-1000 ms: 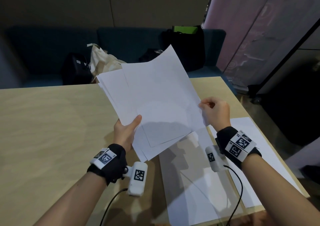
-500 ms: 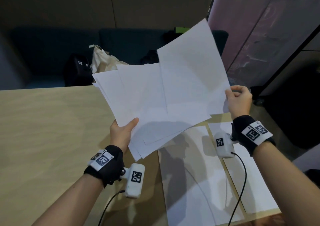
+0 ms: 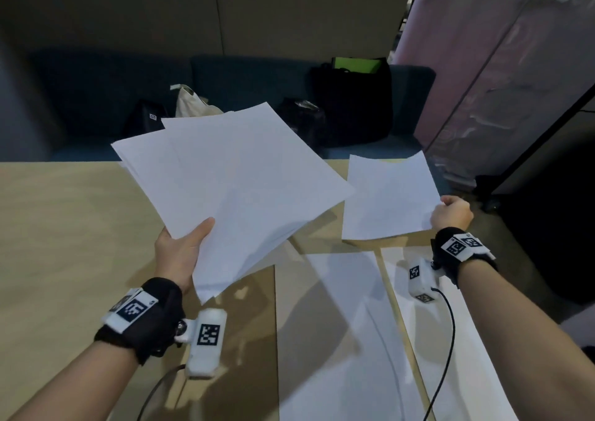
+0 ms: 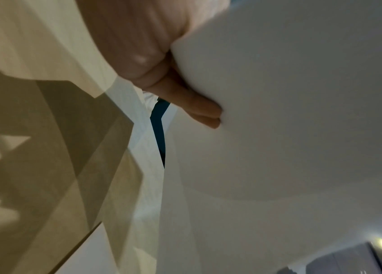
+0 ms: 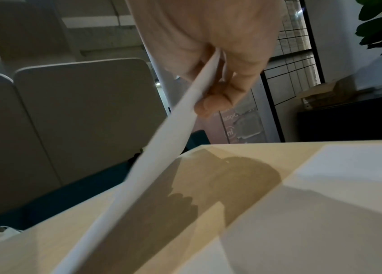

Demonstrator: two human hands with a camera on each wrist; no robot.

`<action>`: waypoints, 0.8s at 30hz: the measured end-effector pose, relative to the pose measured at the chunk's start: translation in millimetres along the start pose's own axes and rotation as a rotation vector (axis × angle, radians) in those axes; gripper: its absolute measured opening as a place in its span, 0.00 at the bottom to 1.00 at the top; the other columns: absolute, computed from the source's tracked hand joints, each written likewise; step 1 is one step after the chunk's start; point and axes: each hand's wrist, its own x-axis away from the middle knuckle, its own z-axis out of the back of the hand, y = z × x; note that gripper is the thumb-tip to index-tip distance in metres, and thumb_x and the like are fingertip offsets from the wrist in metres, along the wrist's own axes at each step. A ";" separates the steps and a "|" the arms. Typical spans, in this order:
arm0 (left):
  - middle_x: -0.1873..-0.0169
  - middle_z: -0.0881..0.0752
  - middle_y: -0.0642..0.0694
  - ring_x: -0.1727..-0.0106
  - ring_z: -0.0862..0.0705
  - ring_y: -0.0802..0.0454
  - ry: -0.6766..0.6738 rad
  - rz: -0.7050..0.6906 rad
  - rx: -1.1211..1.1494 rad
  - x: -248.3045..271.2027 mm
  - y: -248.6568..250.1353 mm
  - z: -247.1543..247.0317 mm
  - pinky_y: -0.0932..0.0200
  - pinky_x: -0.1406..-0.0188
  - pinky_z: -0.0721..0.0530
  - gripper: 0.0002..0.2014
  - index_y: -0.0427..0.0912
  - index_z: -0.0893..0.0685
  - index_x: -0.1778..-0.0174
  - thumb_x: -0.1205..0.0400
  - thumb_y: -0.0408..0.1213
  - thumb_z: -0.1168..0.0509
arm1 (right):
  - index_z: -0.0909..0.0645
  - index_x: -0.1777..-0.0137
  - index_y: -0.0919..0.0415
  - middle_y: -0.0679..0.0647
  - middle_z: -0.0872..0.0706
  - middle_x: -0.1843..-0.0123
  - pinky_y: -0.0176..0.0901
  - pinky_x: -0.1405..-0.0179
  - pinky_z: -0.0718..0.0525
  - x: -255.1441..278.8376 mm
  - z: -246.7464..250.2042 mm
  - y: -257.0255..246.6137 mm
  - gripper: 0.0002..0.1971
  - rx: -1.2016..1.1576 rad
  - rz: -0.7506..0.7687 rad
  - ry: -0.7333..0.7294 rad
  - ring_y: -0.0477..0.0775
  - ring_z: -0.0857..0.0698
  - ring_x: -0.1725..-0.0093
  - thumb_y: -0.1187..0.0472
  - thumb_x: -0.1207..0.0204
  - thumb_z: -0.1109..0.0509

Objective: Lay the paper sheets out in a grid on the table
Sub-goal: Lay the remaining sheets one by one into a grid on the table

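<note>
Your left hand (image 3: 178, 253) grips the stack (image 3: 225, 182) at its near corner, thumb on top, fingers (image 4: 199, 107) underneath, held tilted above the table (image 3: 64, 227) around its middle. Your right hand (image 3: 452, 213) pinches a single sheet (image 3: 389, 195) by its right edge, thumb and fingers (image 5: 218, 103) clamped on the paper; the sheet hangs just above the table near the far right corner, well apart from the stack, far edge curling up. Cannot tell if its near edge touches the table yet. Two sheets already lie flat along the near edge: one (image 3: 331, 340) near the middle-right, another (image 3: 467, 356) beside it toward the right edge, a narrow strip of bare table between them. Both wrists carry black straps with white tagged camera units and cables. Behind the far edge, a dark sofa (image 3: 241, 79) holds a pale tote (image 3: 190, 101) and black bags (image 3: 354, 105).
</note>
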 end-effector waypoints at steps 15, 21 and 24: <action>0.51 0.15 0.47 0.50 0.16 0.46 -0.034 0.019 -0.005 10.4 -7.0 -18.1 0.57 0.49 0.21 0.17 0.39 0.20 0.39 0.24 0.31 0.28 | 0.22 0.31 0.57 0.65 0.25 0.29 0.57 0.29 0.30 24.2 -31.2 7.3 0.17 0.566 0.307 -0.394 0.67 0.27 0.29 0.58 0.19 0.39; 0.56 0.15 0.53 0.56 0.16 0.56 -0.048 0.025 -0.010 11.8 -8.4 -18.2 0.62 0.59 0.20 0.17 0.38 0.20 0.39 0.24 0.31 0.28 | 0.28 0.30 0.48 0.61 0.27 0.30 0.59 0.31 0.37 60.8 -60.2 -3.5 0.19 0.834 0.335 -0.661 0.65 0.28 0.30 0.51 0.19 0.49; 0.52 0.14 0.49 0.51 0.15 0.48 -0.041 0.028 -0.022 11.4 -9.7 -14.3 0.57 0.52 0.20 0.19 0.36 0.20 0.37 0.24 0.31 0.28 | 0.23 0.37 0.51 0.60 0.25 0.33 0.62 0.33 0.37 60.3 -67.9 -4.6 0.18 0.860 0.320 -0.700 0.65 0.25 0.34 0.51 0.20 0.50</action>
